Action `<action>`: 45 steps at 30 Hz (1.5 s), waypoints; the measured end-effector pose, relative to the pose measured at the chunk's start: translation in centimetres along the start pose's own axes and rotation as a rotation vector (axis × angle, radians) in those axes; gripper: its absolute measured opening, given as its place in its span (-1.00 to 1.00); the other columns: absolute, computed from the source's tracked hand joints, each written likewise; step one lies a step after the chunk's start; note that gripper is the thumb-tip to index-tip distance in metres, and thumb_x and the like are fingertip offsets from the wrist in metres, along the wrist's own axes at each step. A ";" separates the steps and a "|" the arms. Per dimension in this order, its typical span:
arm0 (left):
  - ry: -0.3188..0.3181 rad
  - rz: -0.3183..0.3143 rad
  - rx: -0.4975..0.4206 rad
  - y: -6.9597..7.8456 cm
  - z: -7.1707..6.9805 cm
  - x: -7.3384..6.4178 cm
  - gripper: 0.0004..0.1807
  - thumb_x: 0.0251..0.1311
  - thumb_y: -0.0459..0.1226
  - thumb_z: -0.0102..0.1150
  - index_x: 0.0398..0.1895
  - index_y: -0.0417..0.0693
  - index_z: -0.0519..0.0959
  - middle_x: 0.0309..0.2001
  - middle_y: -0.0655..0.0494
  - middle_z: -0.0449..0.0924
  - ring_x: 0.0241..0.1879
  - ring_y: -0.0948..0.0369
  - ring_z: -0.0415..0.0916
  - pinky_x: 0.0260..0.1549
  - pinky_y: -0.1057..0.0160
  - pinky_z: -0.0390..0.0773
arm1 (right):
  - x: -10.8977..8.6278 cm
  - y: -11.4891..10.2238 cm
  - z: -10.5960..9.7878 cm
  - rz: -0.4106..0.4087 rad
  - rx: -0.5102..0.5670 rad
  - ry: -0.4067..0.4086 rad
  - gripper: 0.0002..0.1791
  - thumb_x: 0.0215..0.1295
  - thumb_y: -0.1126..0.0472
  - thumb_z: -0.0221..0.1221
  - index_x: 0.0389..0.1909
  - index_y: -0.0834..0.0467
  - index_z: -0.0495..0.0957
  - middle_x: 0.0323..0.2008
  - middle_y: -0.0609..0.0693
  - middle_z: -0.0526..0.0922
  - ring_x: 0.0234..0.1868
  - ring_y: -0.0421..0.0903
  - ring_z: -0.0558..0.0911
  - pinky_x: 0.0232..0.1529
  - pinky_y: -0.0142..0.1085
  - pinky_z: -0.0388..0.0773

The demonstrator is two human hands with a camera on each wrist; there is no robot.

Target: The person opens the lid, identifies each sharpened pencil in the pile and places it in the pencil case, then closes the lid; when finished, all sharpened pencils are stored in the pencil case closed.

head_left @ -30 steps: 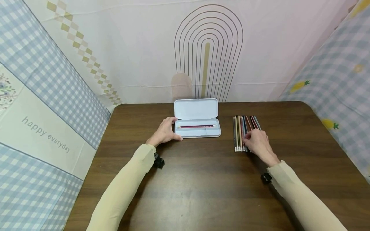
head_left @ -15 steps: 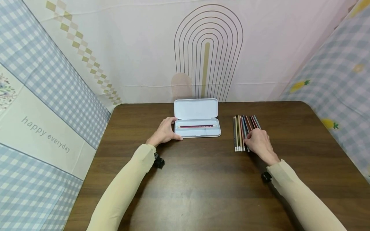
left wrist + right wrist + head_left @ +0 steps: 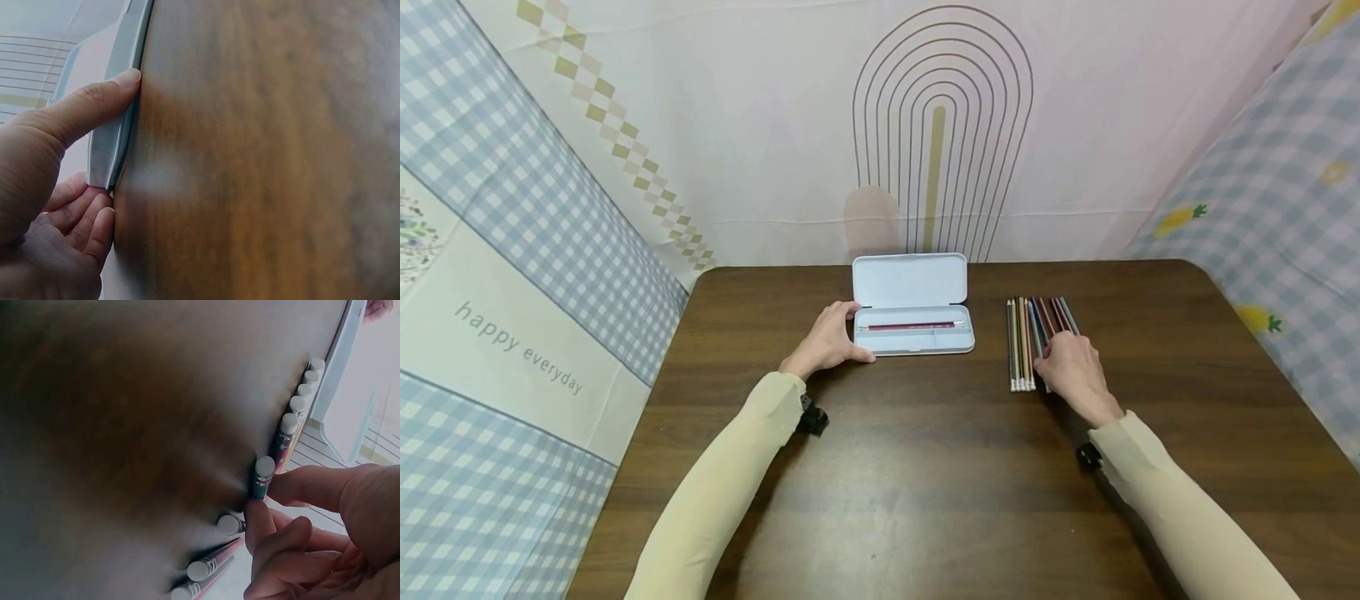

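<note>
A light-blue pencil case point(image 3: 910, 282) lies with its lid raised near the table's back edge, a dark red pencil point(image 3: 910, 326) in its rear compartment. My left hand point(image 3: 829, 337) holds the case's left end, thumb at the front edge and fingers behind the end. To the right, a row of pencils point(image 3: 1019, 346) with white erasers points away from me. Over this row, my right hand point(image 3: 1070, 367) pinches a dark green pencil point(image 3: 262, 475) near its eraser between thumb and finger. Several other pencils point(image 3: 203, 569) lie partly hidden under that hand.
The brown wooden table point(image 3: 880, 483) stretches out in front of the case. A printed white cloth point(image 3: 775, 133) hangs behind the back edge, and checked cloths point(image 3: 497, 242) hang at the sides.
Under my right hand, the pinched pencil has shifted slightly right, widening the gap from the row at left. My left hand and the case stay in place.
</note>
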State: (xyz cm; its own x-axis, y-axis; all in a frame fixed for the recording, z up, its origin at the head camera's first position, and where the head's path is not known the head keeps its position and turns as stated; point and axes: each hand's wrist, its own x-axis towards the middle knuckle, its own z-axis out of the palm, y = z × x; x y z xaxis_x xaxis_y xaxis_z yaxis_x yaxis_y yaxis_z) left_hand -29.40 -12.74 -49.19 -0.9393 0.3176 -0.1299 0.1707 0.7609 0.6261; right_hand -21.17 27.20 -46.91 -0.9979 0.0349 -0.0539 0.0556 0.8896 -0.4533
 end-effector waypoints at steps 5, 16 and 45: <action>-0.002 -0.002 -0.014 0.1 0.0 -0.1 0.11 0.04 -0.13 0.73 0.62 -0.22 0.29 0.57 -0.25 0.35 0.59 -0.14 0.26 0.65 -0.11 0.29 | 0.1 -0.1 -0.1 0.020 -0.005 -0.005 -0.44 0.33 0.33 0.23 -0.83 0.01 0.25 -0.81 -0.17 0.25 -0.69 -0.12 0.36 -0.52 -0.25 0.36; 0.004 0.003 -0.011 -0.2 0.1 0.0 0.11 0.04 -0.11 0.72 0.61 -0.24 0.30 0.55 -0.27 0.35 0.57 -0.15 0.26 0.64 -0.08 0.31 | 0.4 -0.2 -0.1 0.085 -0.007 -0.022 -0.44 0.36 0.25 0.28 -0.83 0.02 0.30 -0.80 -0.15 0.32 -0.61 -0.05 0.46 -0.36 -0.09 0.53; 0.005 0.012 -0.017 -0.4 0.1 0.1 0.11 0.02 -0.10 0.74 0.60 -0.24 0.32 0.55 -0.26 0.37 0.57 -0.14 0.27 0.64 -0.08 0.31 | -0.5 -1.1 -1.0 0.142 0.029 0.144 -0.65 0.27 0.07 0.36 -0.67 0.11 0.62 -0.53 0.07 0.69 -0.43 0.07 0.64 -0.39 -0.09 0.57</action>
State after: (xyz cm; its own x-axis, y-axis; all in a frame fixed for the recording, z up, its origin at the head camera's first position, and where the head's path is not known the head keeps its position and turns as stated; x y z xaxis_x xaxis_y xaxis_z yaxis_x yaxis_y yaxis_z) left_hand -29.58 -13.00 -49.55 -0.9387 0.3239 -0.1179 0.1773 0.7472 0.6405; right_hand -20.77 26.67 -45.52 -0.9742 0.2256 0.0083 0.1947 0.8579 -0.4755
